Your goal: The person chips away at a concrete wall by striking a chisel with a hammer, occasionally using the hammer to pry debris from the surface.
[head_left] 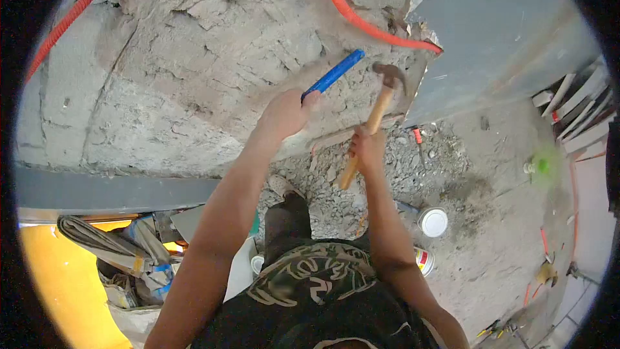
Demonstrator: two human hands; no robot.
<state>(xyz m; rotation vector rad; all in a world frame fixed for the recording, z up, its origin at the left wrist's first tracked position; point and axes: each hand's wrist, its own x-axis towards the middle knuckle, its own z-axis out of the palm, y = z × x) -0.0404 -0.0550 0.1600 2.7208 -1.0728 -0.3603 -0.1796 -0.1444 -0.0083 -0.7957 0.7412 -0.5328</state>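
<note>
My left hand [287, 114] is closed around a blue chisel [336, 76], whose far end slants up and right against the rough, chipped wall [213, 58]. In my right hand [369, 148] is a claw hammer [378, 111], gripped low on its wooden handle. The hammer's head is up beside the chisel's far end, a short gap to its right. Chip marks and broken ridges cover the wall around both tools.
Orange corrugated conduit [361, 22] crosses the wall above the tools. Broken rubble [426, 165] covers the floor below, with a red-handled tool [418, 137] on it. A white-lidded bucket [433, 222] stands right of my arm. Folded sacks [110, 245] lie at lower left.
</note>
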